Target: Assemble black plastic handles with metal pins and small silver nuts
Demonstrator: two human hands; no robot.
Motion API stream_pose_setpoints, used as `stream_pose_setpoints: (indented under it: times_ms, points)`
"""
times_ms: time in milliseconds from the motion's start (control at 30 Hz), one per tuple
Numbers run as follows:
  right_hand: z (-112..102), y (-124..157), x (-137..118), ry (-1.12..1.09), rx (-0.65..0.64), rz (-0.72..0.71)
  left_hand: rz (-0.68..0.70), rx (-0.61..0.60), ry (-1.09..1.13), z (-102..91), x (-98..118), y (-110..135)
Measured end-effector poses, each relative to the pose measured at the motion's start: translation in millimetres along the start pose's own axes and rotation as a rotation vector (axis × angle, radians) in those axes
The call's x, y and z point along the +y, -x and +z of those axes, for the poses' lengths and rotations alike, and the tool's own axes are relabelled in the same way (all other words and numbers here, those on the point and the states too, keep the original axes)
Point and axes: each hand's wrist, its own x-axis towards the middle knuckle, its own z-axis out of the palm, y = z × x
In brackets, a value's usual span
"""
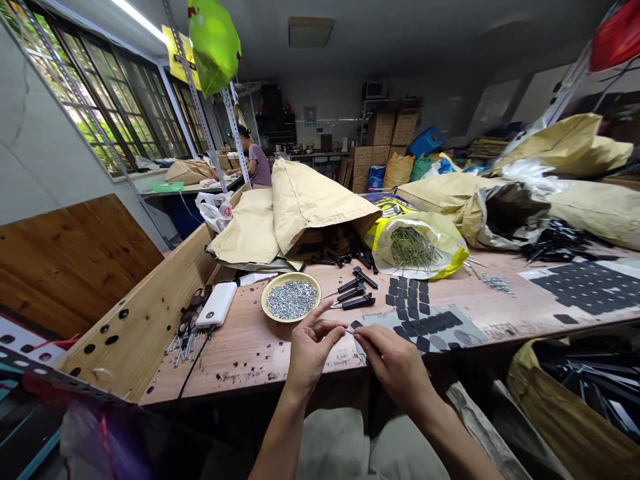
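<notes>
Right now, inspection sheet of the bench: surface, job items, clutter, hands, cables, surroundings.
Surface: wooden bench, dark specks toward the front.
Job items: bowl of small metal bits; black-handled parts beside it; black pads at right.
Clutter: glasses, white device, metal rods at left.
Hands: left hand and right hand pinch a thin piece, too small to identify.
Cables: black cable from white device to front edge.
Surroundings: person in background; stacked cartons.

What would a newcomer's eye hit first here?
Probably the lime-green bag hanging at the picture's upper left, then the large open tan sack near centre. Nearer, there's a round bowl of small shiny pieces; just right of it, the left hand and right hand almost meet.
</notes>
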Motion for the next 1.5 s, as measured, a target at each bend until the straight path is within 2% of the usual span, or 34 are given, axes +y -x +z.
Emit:
stream_pose_setpoints:
  times_ms: [100, 200, 267, 367, 433, 500, 567, 600, 633, 733, 767, 833, 867, 900, 1000, 1033, 1133, 1167, 1300, 1500]
  points:
    - [3.2, 6.1, 7.8, -0.032, -0.004, 0.071, -0.058, -0.043, 0.008, 3.5, -1.9, -1.0]
    - [-8.0, 19.6, 43.8, 0.000, 0.021, 0.237, -0.090, -0.044, -0.015, -1.4, -3.9, -4.8]
    - [-26.6, 32.1, 84.8, 0.128, 0.063, 0.403, -0.089, 0.037, -0.088, -12.3, -3.4, -9.4]
    - [-57.7, 51.9, 150.4, 0.485, 0.157, 0.687, -0.046, 0.235, -0.328, -35.9, 0.0, -20.2]
    - [-69.0, 61.9, 181.3, 0.606, 0.159, 0.742, 0.021, 0.343, -0.568, -51.1, 2.3, -30.1]
    - [-70.3, 67.1, 197.1, 0.510, 0.056, 0.662, 0.094, 0.391, -0.794, -62.7, 3.4, -41.8]
    - [-66.8, 68.3, 201.8, 0.298, -0.102, 0.527, 0.151, 0.404, -0.971, -70.5, 3.3, -54.1]
    - [-65.2, 68.0, 202.2, 0.232, -0.136, 0.489, 0.164, 0.400, -1.052, -73.3, 3.0, -60.1]
    - [-64.3, 67.5, 202.1, 0.228, -0.114, 0.496, 0.160, 0.389, -1.131, -75.4, 2.8, -66.0]
    - [-64.8, 67.2, 202.0, 0.423, 0.122, 0.635, 0.053, 0.291, -1.358, -79.5, 2.0, -82.0]
    - [-65.0, 67.6, 201.9, 0.423, 0.127, 0.637, 0.008, 0.254, -1.413, -80.2, 1.6, -86.7]
    - [-64.5, 68.2, 201.2, 0.273, -0.023, 0.545, -0.065, 0.207, -1.478, -80.8, 0.1, -95.4]
    - [-64.0, 68.3, 200.7, 0.190, -0.086, 0.500, -0.088, 0.194, -1.492, -80.7, -1.0, -99.3]
    - [-63.4, 68.3, 199.9, 0.163, -0.084, 0.494, -0.103, 0.187, -1.499, -80.4, -2.2, -102.6]
    - [-61.8, 67.1, 196.7, 0.320, 0.134, 0.627, -0.145, 0.174, -1.520, -79.1, -5.1, -109.6]
    - [-60.8, 66.7, 195.0, 0.323, 0.145, 0.641, -0.157, 0.174, -1.526, -78.8, -5.7, -110.9]
    - [-57.4, 65.8, 187.4, 0.095, -0.056, 0.544, -0.185, 0.177, -1.547, -79.3, -6.9, -113.1]
    - [-57.1, 65.9, 184.5, 0.034, -0.077, 0.531, -0.188, 0.177, -1.553, -79.7, -7.2, -113.6]
    - [-64.6, 70.4, 174.0, 0.021, 0.089, 0.656, -0.182, 0.168, -1.570, -80.7, -7.8, -115.1]
    - [-89.0, 103.3, 167.1, 0.026, 0.151, 0.719, -0.140, 0.213, -1.544, -76.2, -5.9, -112.2]
